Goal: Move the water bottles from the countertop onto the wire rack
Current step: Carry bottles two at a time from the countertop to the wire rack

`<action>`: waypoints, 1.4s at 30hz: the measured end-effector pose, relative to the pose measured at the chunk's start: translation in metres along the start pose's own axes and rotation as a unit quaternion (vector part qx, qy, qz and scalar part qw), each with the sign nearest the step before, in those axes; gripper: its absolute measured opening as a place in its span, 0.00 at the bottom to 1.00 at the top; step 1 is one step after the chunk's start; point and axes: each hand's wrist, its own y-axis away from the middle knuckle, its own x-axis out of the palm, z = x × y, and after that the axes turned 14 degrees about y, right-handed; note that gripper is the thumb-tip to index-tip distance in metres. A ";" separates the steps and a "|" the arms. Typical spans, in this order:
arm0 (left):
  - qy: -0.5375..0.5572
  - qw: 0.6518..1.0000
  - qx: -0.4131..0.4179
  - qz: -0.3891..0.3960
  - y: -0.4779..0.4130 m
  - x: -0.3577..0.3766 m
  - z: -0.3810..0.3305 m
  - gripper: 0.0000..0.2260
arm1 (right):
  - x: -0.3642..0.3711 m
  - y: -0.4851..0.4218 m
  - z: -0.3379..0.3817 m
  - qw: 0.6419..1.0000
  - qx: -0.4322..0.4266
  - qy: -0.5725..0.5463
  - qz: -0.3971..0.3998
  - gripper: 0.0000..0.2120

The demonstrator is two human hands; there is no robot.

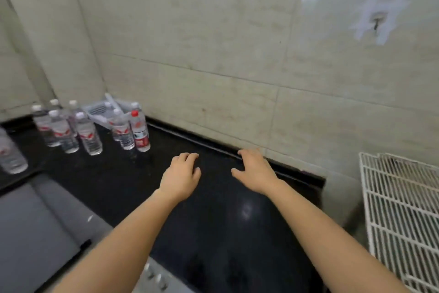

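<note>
Both hands empty, nothing moved to rack yet.
Left hand (181, 173) and right hand (254, 169) hover, fingers loosely spread. Bottles (95, 130) stand upright far left on counter (213, 233); left hand nearer. Rack (403, 209) lies right.

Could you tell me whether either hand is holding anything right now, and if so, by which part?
Nothing is held. The left hand and right hand are both open and empty over the countertop, apart from the bottles.

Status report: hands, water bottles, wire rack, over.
Left hand and right hand open, empty, over the countertop. Water bottles upright at far left. Wire rack bare at right. Nothing between.
</note>
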 end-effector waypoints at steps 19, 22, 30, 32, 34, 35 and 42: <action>-0.037 0.979 -0.189 -0.066 0.003 -0.191 0.293 0.21 | 0.089 -0.148 0.350 0.983 -0.171 0.031 0.066 0.29; -0.042 0.983 -0.169 -0.057 -0.047 -0.198 0.324 0.21 | 0.100 -0.201 0.368 0.986 -0.157 0.029 0.055 0.28; -0.020 0.993 -0.114 0.010 -0.195 -0.208 0.389 0.22 | 0.119 -0.343 0.385 0.998 -0.044 0.008 0.043 0.28; -0.006 0.994 -0.109 0.018 -0.220 -0.205 0.399 0.21 | 0.121 -0.368 0.385 0.999 -0.011 0.006 0.042 0.29; -0.006 0.995 -0.095 0.030 -0.243 -0.201 0.409 0.21 | 0.124 -0.390 0.383 0.999 0.018 -0.016 0.044 0.28; -0.007 0.996 -0.086 0.037 -0.255 -0.198 0.414 0.21 | 0.125 -0.400 0.382 0.998 0.031 -0.031 0.043 0.28; 0.029 0.996 -0.039 0.068 -0.333 -0.183 0.440 0.24 | 0.135 -0.453 0.378 0.997 0.059 -0.024 0.039 0.29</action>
